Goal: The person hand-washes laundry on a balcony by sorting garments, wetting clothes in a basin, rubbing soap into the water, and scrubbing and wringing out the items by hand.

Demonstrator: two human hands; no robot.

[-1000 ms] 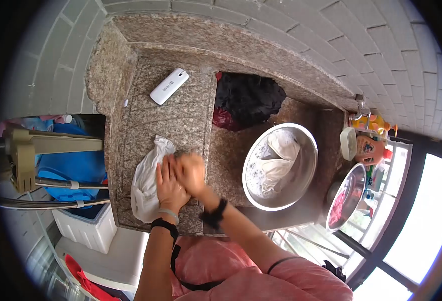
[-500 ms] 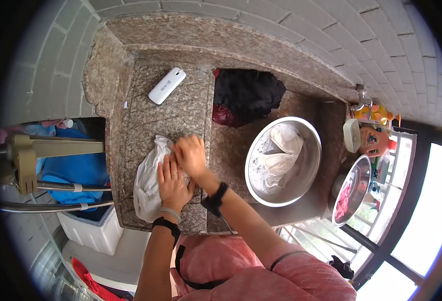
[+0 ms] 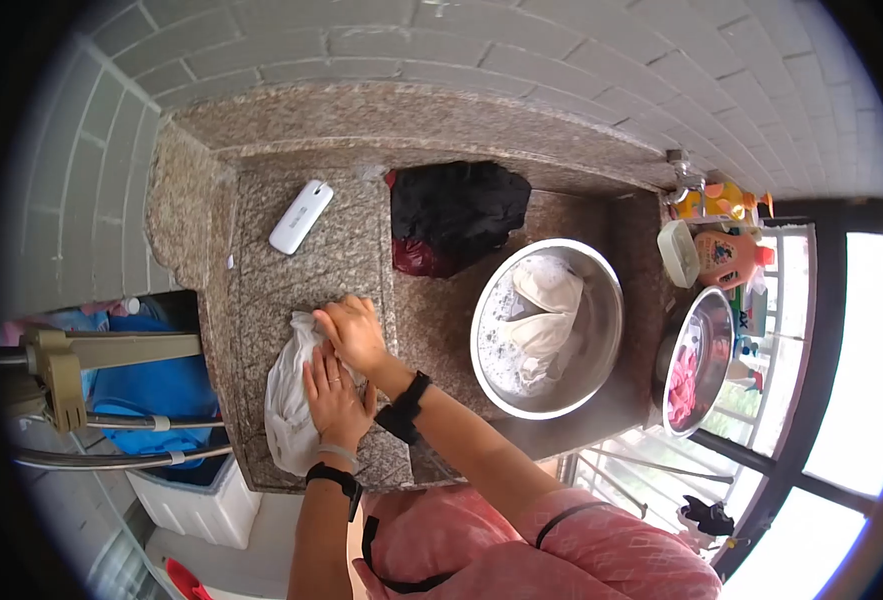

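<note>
A wet white cloth (image 3: pixel 289 410) lies bunched lengthwise on the ribbed stone washboard slab (image 3: pixel 346 225). My left hand (image 3: pixel 337 405) rests flat along the cloth's right side, fingers stretched out and pressing on it. Just above, my right hand (image 3: pixel 354 335) is closed at the cloth's upper end with its fingers curled; its grip is partly hidden by the hand itself. Both wrists wear black bands. In the sink to the right stands a metal basin (image 3: pixel 601 370) holding sudsy water and white garments (image 3: pixel 546 285).
A white device (image 3: pixel 301 217) lies on the slab's upper part. Dark clothes (image 3: pixel 461 210) are heaped beside the basin. At the right are a faucet (image 3: pixel 683 175), detergent bottles (image 3: pixel 729 260) and a second basin (image 3: pixel 723 345) with pink cloth. Metal rails (image 3: pixel 151 422) stand at left.
The camera view has shifted, so the slab and basin appear lower and further left. My hands stay on the white cloth, with the right hand still at its upper end.
</note>
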